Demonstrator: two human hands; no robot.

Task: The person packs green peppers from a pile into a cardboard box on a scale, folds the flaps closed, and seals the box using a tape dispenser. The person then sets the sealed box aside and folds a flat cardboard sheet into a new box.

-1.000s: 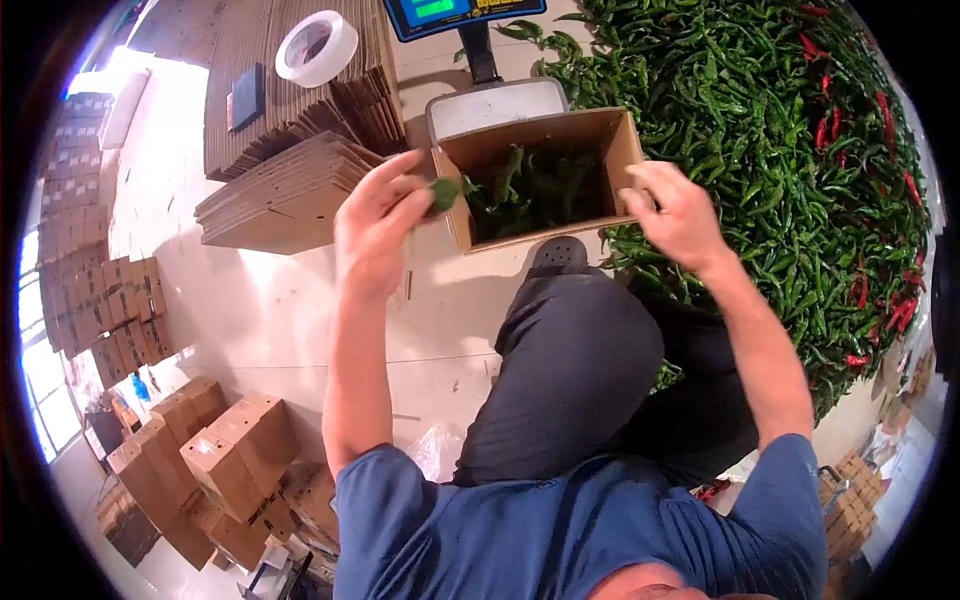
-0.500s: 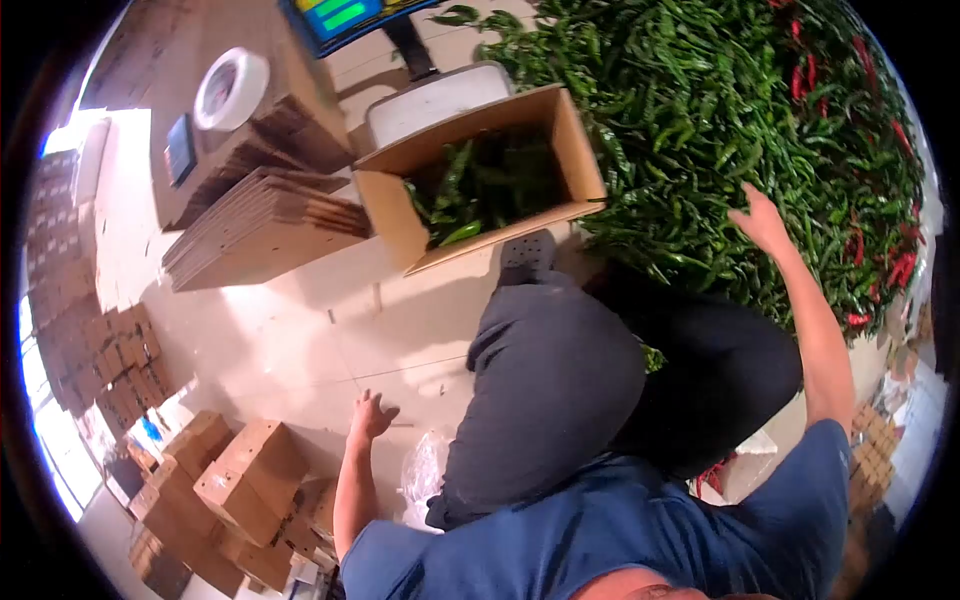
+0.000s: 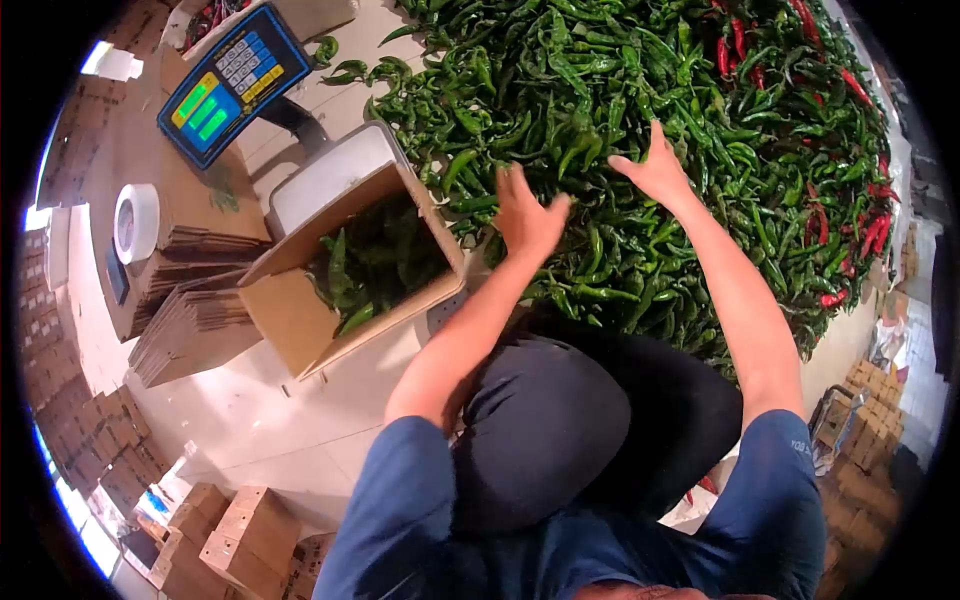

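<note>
Both my hands are over the near part of a wide heap of green peppers (image 3: 590,90). My left hand (image 3: 530,218) has its fingers spread at the heap's left side, with nothing seen in it. Further right, my right hand (image 3: 655,175) is also spread, thumb apart, touching or just above the peppers. To the left, an open cardboard box (image 3: 290,310) with green peppers (image 3: 345,275) inside stands tilted in view against the scale's white plate (image 3: 335,180). Red peppers (image 3: 738,35) lie among the green ones towards the right.
The scale's lit display (image 3: 210,110) is at the upper left. Flattened cardboard (image 3: 200,330) is stacked left of the box, with a tape roll (image 3: 136,222) on top of another stack. Closed boxes (image 3: 250,535) stand at the lower left.
My left hand has moved from the lower left up to the heap, and my right hand has shifted left over it. The view has turned, placing the box and scale further left.
</note>
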